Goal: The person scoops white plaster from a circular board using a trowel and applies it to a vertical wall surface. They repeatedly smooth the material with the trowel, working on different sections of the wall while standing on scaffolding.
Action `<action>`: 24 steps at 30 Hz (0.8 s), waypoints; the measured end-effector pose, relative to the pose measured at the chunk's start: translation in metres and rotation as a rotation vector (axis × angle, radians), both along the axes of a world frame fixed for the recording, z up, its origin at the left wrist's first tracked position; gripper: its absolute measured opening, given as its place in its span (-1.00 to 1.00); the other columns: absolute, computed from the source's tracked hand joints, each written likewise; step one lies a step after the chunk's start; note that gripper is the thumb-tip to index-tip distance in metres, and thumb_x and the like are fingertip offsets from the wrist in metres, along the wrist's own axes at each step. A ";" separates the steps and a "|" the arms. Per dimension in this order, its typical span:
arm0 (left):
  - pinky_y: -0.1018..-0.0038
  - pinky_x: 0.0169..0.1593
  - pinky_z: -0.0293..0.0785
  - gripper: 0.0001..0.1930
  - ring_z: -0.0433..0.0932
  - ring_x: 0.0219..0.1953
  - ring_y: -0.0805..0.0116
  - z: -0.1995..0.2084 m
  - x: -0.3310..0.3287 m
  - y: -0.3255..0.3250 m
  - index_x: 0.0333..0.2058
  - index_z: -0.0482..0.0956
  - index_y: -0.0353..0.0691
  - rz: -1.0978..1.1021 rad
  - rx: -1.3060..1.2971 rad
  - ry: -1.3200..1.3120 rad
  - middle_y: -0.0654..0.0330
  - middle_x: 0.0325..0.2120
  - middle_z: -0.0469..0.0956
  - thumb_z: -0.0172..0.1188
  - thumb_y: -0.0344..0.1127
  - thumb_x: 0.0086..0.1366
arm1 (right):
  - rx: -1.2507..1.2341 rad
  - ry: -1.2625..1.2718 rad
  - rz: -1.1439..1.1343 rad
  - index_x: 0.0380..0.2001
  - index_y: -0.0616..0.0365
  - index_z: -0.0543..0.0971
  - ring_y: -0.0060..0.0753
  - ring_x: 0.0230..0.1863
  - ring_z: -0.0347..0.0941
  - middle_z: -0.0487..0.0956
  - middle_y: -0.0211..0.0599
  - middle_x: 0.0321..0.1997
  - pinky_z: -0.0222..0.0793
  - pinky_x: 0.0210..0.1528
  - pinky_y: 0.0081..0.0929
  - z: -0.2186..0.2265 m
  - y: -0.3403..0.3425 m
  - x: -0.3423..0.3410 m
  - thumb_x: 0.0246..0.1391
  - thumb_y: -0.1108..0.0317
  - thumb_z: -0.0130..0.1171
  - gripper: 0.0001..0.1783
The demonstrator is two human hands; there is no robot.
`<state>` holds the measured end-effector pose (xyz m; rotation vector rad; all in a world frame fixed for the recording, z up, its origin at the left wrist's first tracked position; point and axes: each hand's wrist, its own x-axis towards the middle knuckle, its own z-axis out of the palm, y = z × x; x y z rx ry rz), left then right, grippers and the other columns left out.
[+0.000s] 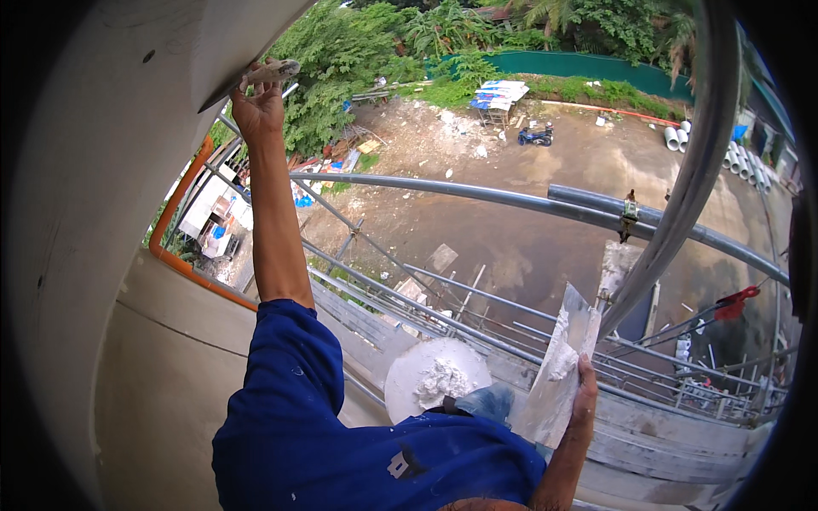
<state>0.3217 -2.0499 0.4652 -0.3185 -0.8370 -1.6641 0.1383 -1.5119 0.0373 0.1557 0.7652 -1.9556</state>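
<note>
High at the upper left, my left hand (258,109) is closed round the pale, smeared handle of a putty knife (277,72). Its dark blade lies against the smooth light wall (170,77). Lower right, my right hand (583,396) grips the edge of a flat metal plate (545,407) that stands tilted up, with a lump of white putty (562,362) on its face. Between my arms, below, sits a round white container (400,392) with more white putty heaped in it. A bluish plastic sheet (486,400) lies beside it, partly behind my blue shirt.
Scaffold rails (477,194) cross in front of me, and a thick upright pole (690,162) rises at the right. Metal planks (648,434) run beneath. An orange pipe (179,260) bends along the wall. Far below lies a muddy yard (511,255) with a parked motorcycle (535,136).
</note>
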 end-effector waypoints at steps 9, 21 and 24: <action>-0.10 0.18 0.47 -0.70 0.51 0.01 0.09 -0.004 -0.113 0.157 -0.06 0.35 -0.27 0.089 -0.075 -0.045 -0.05 0.09 0.25 0.18 -0.29 0.34 | -0.079 -0.052 -0.075 0.18 0.27 0.36 -0.32 0.04 0.50 0.52 -0.21 0.06 0.39 0.13 -0.38 -0.032 0.016 0.001 0.24 0.22 0.07 -0.48; 0.18 -0.07 0.52 -0.60 0.42 0.00 0.16 -0.058 -0.236 0.375 0.12 0.24 -0.24 -0.188 -0.353 -0.155 0.03 -0.07 0.38 0.09 -0.41 0.34 | -0.017 0.179 -0.296 0.19 0.36 0.33 -0.28 0.03 0.50 0.51 -0.13 0.06 0.38 0.15 -0.36 0.020 0.071 -0.024 0.32 0.09 -0.04 -0.42; 0.38 -0.31 0.44 -0.69 0.45 -0.20 0.29 -0.146 -0.168 0.399 0.08 0.33 -0.23 -0.336 -0.291 -0.703 0.09 -0.20 0.46 0.06 -0.42 0.39 | 0.092 0.235 -0.416 0.28 0.40 0.23 -0.26 0.26 0.35 0.36 -0.01 0.27 0.23 0.31 -0.36 0.026 0.079 -0.040 0.40 0.07 -0.16 -0.38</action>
